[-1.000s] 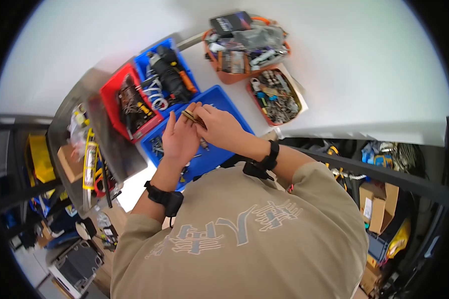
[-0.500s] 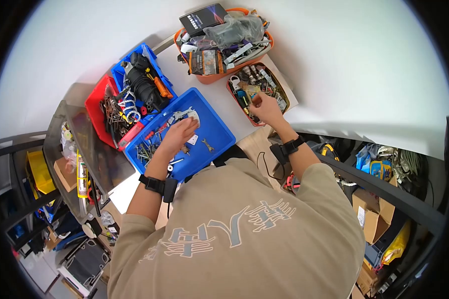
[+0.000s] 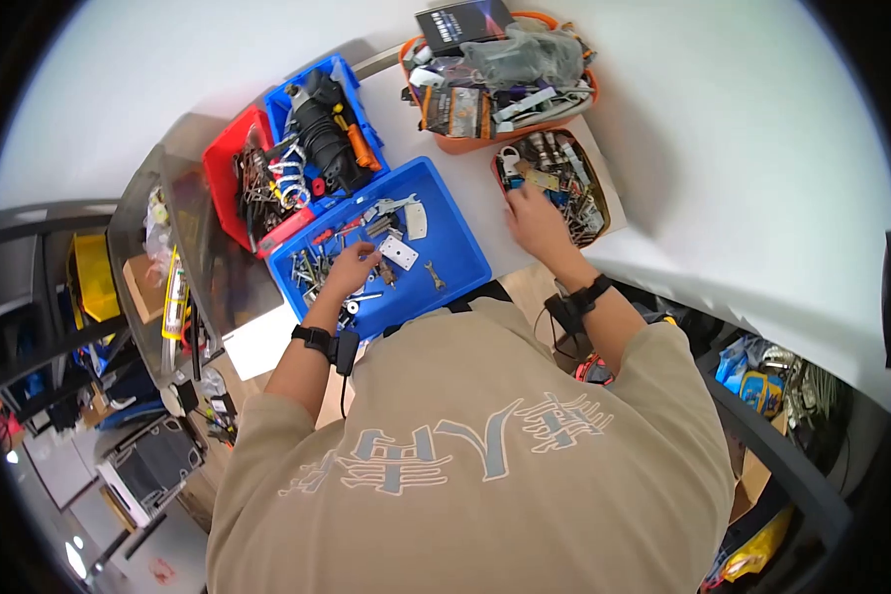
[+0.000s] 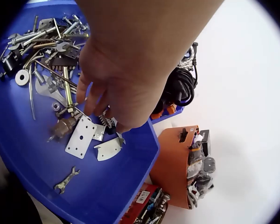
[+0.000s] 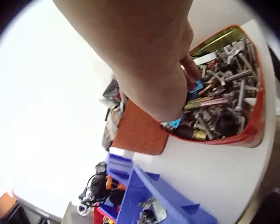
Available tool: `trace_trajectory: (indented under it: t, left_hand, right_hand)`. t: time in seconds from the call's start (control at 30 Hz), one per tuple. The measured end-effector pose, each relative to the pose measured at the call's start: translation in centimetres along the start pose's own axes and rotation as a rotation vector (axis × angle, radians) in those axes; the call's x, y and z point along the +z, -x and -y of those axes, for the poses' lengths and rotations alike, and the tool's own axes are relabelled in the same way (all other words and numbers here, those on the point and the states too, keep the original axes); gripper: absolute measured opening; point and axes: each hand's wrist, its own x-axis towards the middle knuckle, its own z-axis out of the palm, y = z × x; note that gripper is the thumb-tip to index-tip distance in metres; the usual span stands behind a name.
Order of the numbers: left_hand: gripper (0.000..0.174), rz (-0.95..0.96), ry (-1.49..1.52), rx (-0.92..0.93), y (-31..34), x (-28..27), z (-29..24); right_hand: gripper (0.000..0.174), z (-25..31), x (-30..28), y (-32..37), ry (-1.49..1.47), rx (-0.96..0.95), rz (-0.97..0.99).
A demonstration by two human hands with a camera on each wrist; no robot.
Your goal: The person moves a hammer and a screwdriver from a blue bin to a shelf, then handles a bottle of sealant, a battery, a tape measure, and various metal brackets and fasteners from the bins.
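Observation:
In the head view the left hand (image 3: 349, 269) hangs over the hardware pile in the large blue tray (image 3: 465, 259). Its fingers point down, slightly bent, beside a white perforated plate (image 4: 81, 137) and a curved metal plate (image 4: 108, 149); nothing shows in its grasp. A small wrench (image 4: 67, 180) lies apart on the tray floor. The right hand (image 3: 537, 220) reaches over the near-left rim of the red tin (image 3: 604, 230). In the right wrist view its fingers extend down among mixed metal parts, close to a blue piece (image 5: 196, 87); the fingertips are partly hidden.
Behind the tin stands an orange basket (image 3: 460, 145) full of packets, with a black box (image 3: 462, 25) on top. Left of it are a blue bin (image 3: 364, 124) with a black power tool and a red bin (image 3: 223, 188) of metal pieces.
The hands, earlier together over the blue tray around a small brass-coloured piece, have parted. The right hand has moved to the tin; the left has lowered toward the tray's hardware.

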Motion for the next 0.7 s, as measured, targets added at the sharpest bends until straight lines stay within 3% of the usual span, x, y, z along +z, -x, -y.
trace_trajectory:
  t: [0.07,0.13,0.17,0.23,0.27,0.33,0.6,0.7]
  left_hand:
    - [0.047,0.001,0.003,0.000,1.0,0.0,-0.7]
    - [0.045,-0.031,0.006,-0.024,1.3,0.3,-0.8]
    - [0.045,-0.026,-0.036,-0.044,1.8,0.3,-1.4]
    - [0.044,-0.012,-0.123,-0.048,2.7,0.4,-1.9]
    - [0.044,-0.017,-0.118,-0.065,3.0,0.6,-1.7]
    - [0.044,-0.088,-0.319,0.079,3.2,0.8,-1.4]
    - [0.049,-0.054,-0.371,0.024,3.1,2.4,-2.8]
    - [0.047,-0.087,-0.505,0.155,1.4,3.3,-2.6]
  right_hand:
    - [0.020,6.0,2.6,-2.7,-0.144,-0.185,0.282]
    - [0.020,7.4,7.9,-4.3,-0.080,-0.439,0.274]
    - [0.020,7.4,9.9,-5.2,-0.084,-0.455,0.283]
    - [0.020,7.5,13.1,-6.6,0.137,-0.695,0.040]
    - [0.020,7.3,14.2,-7.2,0.126,-0.708,0.050]
    - [0.020,7.3,14.7,-8.1,0.303,-0.713,0.103]
    - [0.019,6.6,12.8,-7.3,0.382,-0.676,0.233]
    - [0.016,7.8,8.0,-6.2,-0.011,-0.478,0.282]
